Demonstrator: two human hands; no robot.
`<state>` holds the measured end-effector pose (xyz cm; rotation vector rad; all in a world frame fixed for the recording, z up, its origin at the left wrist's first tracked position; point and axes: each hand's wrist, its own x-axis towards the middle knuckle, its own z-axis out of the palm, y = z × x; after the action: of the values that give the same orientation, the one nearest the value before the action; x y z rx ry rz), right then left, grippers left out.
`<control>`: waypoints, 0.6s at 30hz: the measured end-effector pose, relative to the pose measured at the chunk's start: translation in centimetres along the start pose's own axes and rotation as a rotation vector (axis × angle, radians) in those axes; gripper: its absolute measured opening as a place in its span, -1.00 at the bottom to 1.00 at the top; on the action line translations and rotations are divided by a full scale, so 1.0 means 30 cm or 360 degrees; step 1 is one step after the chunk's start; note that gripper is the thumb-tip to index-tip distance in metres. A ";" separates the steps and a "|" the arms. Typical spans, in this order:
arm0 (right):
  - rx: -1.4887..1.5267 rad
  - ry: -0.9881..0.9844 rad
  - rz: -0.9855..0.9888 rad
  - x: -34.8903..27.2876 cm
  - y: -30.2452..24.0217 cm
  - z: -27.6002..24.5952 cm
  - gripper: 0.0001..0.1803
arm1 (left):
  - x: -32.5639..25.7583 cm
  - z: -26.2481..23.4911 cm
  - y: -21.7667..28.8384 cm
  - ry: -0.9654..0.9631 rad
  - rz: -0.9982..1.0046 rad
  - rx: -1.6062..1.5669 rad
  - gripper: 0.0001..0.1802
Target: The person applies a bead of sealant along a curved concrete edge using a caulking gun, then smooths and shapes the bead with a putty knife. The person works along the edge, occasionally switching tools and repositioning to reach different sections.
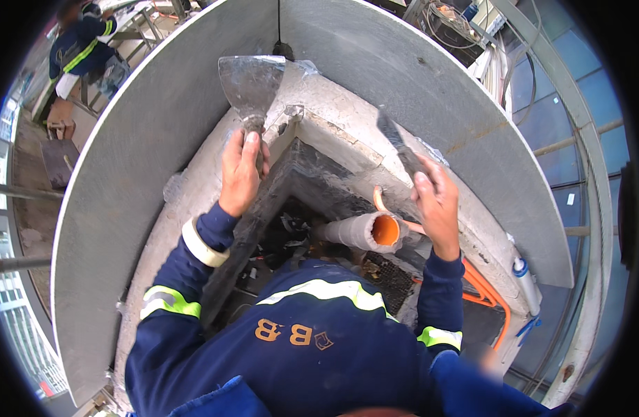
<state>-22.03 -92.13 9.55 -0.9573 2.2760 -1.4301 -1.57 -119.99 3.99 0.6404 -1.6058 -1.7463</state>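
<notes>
My left hand (240, 174) grips the handle of a wide putty knife (251, 83), its smeared metal blade pointing away from me over the grey corner panels. A white ring like a roll of tape (202, 243) sits around my left sleeve near the wrist. In my right hand (437, 201) is a narrower dark-bladed tool (397, 142), probably a small putty knife; its blade is blurred and angles toward the right-hand panel. Under both hands runs a pale concrete ledge (343, 139) that turns at a corner. Dark sealant (283, 50) shows at the panel joint.
A grey wrapped pipe with an orange inside (385, 229) rises from the debris-strewn pit before me. Orange conduits (489, 295) and a sealant tube (526, 286) are at right. Tall curved-looking grey panels (159, 125) enclose the ledge. Another person (83, 45) works far left.
</notes>
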 end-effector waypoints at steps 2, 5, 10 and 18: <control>-0.0300 -0.0017 -0.0259 0.080 0.001 0.031 -0.60 | 0.035 -0.011 -0.030 0.0099 -0.0003 0.0083 -0.62; -0.0695 0.0023 -0.0566 0.218 -0.015 0.108 -0.63 | 0.070 -0.016 -0.074 0.0158 0.0090 -0.0064 -0.63; -0.1286 -0.0149 -0.0728 0.466 -0.126 0.238 -0.64 | 0.094 -0.038 -0.108 0.0235 0.0255 -0.0071 -0.62; -0.1773 -0.0305 -0.0638 0.741 -0.240 0.457 -0.70 | 0.135 -0.096 -0.119 0.0494 0.0258 -0.0068 -0.60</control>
<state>-28.08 -118.44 11.76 -1.7961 2.7650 0.0237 -2.60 -124.88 0.46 0.7015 -1.3632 -1.4785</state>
